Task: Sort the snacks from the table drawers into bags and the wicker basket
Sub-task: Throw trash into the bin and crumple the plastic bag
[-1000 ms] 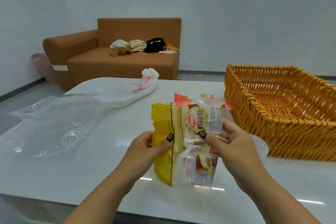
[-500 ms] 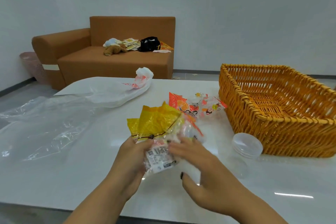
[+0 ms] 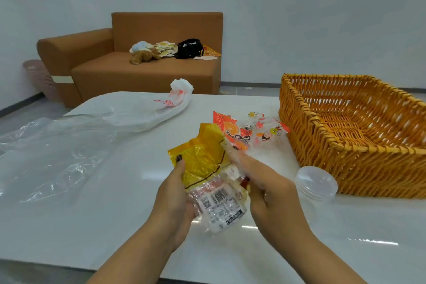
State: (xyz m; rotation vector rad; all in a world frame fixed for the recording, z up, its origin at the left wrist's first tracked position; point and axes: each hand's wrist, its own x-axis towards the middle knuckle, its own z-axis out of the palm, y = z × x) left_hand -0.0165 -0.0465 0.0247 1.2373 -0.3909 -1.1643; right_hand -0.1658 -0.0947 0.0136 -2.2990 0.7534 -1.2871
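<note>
Snack packets [image 3: 208, 175] sit bunched at centre frame, just above the white worktop [image 3: 96, 214]: a yellow wrapper on top and a clear barcoded pack below. The left hand [image 3: 174, 198] grips them from the left, thumb curled over the yellow wrapper, while the right hand [image 3: 268, 193] closes its fingers on their right edge. Behind them an orange packet [image 3: 230, 131] and a cartoon-printed packet [image 3: 268, 130] lie on the worktop beside the wicker basket [image 3: 359, 163] at right. A clear round lid [image 3: 317, 183] rests against the basket's front wall. Plastic bags [image 3: 76, 136] sprawl across the left, and a brown sofa [image 3: 147, 71] stands at upper left. Half a second ago the right hand lay flatter over the bundle; a second ago both hands held the packets upright.
</note>
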